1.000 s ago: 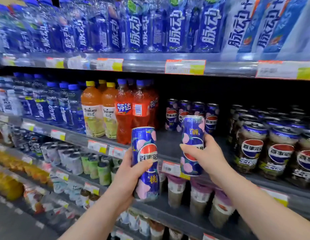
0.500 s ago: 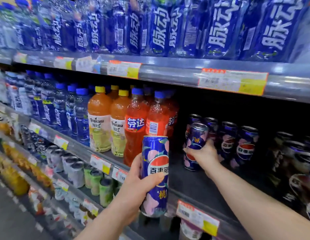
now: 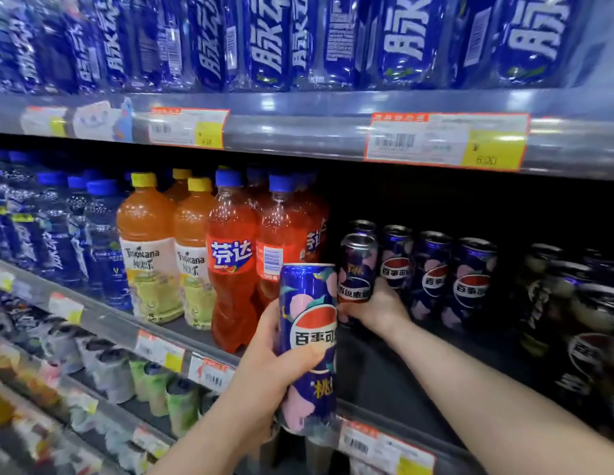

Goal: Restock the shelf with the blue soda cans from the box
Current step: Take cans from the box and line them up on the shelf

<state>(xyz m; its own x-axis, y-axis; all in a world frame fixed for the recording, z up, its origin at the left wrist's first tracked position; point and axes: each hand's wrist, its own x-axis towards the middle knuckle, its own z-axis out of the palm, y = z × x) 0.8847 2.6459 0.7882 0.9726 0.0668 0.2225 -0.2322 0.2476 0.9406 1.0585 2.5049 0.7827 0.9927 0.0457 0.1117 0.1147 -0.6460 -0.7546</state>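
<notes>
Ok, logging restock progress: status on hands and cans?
Left hand grips peach Pepsi can, not yet shelved. Right hand holds second can at the can row, base hidden. Fanta bottles close on its left.

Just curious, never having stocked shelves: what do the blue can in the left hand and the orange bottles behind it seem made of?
The blue can in the left hand looks like metal, probably aluminium: silvery rim, glossy printed skin. The orange bottles look like clear plastic: see-through walls, glints, moulded caps.
</notes>
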